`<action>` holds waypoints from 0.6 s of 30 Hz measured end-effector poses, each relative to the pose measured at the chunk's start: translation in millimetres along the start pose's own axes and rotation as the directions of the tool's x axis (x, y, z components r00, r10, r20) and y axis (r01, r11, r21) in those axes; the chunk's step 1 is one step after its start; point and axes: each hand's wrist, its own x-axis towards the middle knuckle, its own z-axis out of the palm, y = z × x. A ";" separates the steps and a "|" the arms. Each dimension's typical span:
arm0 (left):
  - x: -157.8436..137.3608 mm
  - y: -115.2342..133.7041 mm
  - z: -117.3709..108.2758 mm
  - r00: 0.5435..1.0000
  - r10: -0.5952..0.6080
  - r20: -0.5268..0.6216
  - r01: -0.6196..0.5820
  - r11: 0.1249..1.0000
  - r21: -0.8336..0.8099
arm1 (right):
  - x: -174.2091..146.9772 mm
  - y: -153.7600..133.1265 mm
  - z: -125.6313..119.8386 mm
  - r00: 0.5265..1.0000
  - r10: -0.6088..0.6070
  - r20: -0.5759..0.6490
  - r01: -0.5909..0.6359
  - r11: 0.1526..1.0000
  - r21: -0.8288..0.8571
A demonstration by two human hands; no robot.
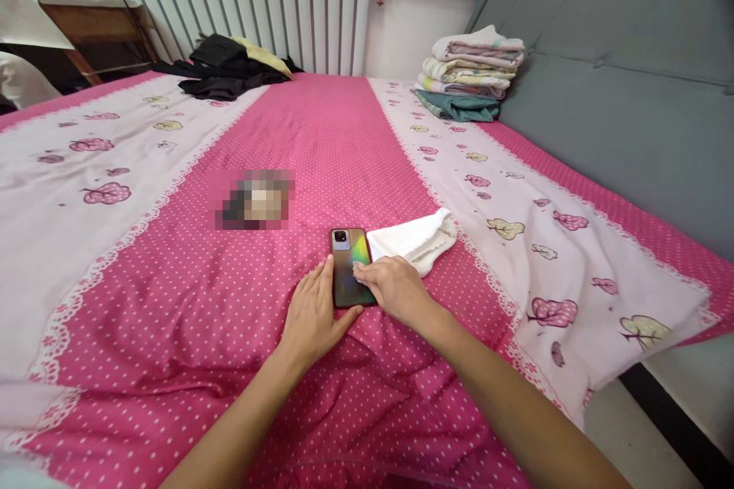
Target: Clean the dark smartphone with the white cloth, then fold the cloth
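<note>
A smartphone (346, 275) lies back side up on the pink dotted bedspread, its camera block at the upper left and a rainbow sheen across its back. My left hand (310, 315) rests flat on the bed against the phone's left side, thumb spread along the lower edge. With closed fingertips, my right hand (395, 284) presses a small whitish wad (356, 269) onto the right part of the phone's back. What the wad is made of is too small to tell. Just beyond my right hand lies a folded white cloth (416, 238), touching or very close to the phone.
A pixelated item (255, 200) lies left of the phone. Dark clothes (226, 65) are heaped at the bed's far left, and folded linens (473, 72) are stacked far right beside the grey headboard (619, 92). Behind the bed stands a white radiator (246, 8).
</note>
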 end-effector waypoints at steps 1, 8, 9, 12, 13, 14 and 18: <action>0.0 -0.1 0.0 1.000 0.000 0.002 0.000 1.000 -0.001 | 0.0 0.0 0.1 1.000 0.002 0.001 -0.002 1.000 0.000; 0.0 -0.4 -0.1 1.000 -0.005 0.001 0.005 1.000 -0.012 | 0.2 0.3 0.7 1.000 -0.004 -0.007 0.004 1.000 -0.005; 0.0 -0.3 -0.2 1.000 -0.005 0.001 0.005 1.000 -0.015 | 0.2 0.3 0.7 1.000 -0.007 -0.007 0.007 1.000 -0.006; 0.0 0.2 -0.5 1.000 -0.003 0.002 0.003 1.000 -0.017 | 0.0 0.3 0.4 1.000 -0.011 -0.011 0.011 1.000 -0.008; 0.0 0.4 -0.6 1.000 -0.002 0.003 0.002 1.000 -0.016 | -0.2 0.2 0.3 1.000 -0.010 -0.013 0.010 1.000 -0.009; 0.0 0.5 -0.7 1.000 -0.003 0.004 0.003 1.000 -0.017 | -0.2 0.1 0.1 1.000 -0.009 -0.013 0.009 1.000 -0.009; 0.0 0.9 -1.2 1.000 -0.009 0.009 0.009 1.000 -0.026 | -0.1 -0.4 -0.4 1.000 0.001 -0.004 -0.001 1.000 -0.009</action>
